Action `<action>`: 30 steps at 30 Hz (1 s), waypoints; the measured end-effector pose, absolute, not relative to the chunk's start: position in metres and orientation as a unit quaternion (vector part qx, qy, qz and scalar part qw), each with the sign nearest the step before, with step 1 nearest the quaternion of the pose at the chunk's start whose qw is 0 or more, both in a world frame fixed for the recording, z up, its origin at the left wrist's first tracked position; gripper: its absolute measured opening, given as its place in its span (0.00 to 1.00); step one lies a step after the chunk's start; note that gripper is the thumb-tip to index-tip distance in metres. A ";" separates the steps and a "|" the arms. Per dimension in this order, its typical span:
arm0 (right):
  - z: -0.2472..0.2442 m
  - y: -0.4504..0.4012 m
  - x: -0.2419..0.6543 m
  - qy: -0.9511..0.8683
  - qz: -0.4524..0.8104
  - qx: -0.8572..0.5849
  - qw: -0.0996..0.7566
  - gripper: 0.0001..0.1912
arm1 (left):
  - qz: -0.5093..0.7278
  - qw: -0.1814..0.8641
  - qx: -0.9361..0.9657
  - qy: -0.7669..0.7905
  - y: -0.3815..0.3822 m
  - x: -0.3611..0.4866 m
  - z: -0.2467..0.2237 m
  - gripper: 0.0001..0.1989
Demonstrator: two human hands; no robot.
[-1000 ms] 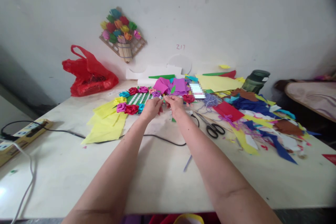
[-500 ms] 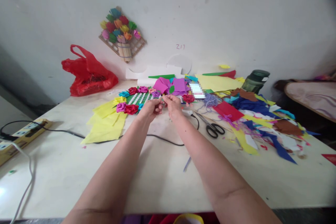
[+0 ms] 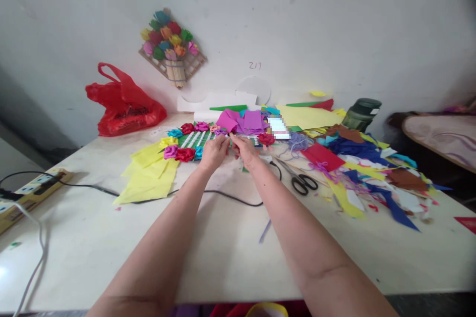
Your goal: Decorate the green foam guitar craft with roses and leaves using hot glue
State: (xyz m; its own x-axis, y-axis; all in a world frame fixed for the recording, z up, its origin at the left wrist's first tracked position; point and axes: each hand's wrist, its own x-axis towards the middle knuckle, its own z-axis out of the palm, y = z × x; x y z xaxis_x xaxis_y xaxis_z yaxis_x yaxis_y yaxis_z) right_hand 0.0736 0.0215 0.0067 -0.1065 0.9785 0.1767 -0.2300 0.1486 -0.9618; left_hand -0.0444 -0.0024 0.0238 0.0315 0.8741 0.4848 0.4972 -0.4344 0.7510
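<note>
Your left hand (image 3: 215,152) and right hand (image 3: 243,150) meet at the centre of the frame, fingertips drawn in narrow and nearly touching; what, if anything, sits between them is too small and hidden to tell. They are at the green board (image 3: 199,139), which lies on the counter (image 3: 223,257) at the middle, its white strips and ring of paper flowers partly behind your hands. The purple flower (image 3: 221,132) is just beyond your left fingertips.

To work cleanly there, use only your fingertips and press lightly, since crinkled petals probably crush easily. Hold your left palm off the blue flower (image 3: 199,152) just beside it. Mind the black cord (image 3: 234,198) running beneath your forearms, and the scissors (image 3: 303,184) right of centre.
</note>
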 end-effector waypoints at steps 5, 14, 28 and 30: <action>0.012 0.019 0.075 -0.529 0.539 -0.336 0.562 0.18 | 0.479 0.219 0.703 0.478 -0.002 -0.043 0.022 0.13; 0.018 0.016 0.078 -0.559 0.489 -0.352 0.570 0.13 | 0.493 0.488 0.577 0.433 -0.002 -0.042 0.026 0.12; 0.020 0.017 0.080 -0.751 0.208 -0.390 0.491 0.21 | 0.384 0.817 0.228 0.365 -0.001 -0.049 0.040 0.11; 0.023 0.016 0.080 -0.772 0.130 -0.419 0.460 0.21 | 0.369 0.835 0.207 0.351 -0.001 -0.050 0.041 0.11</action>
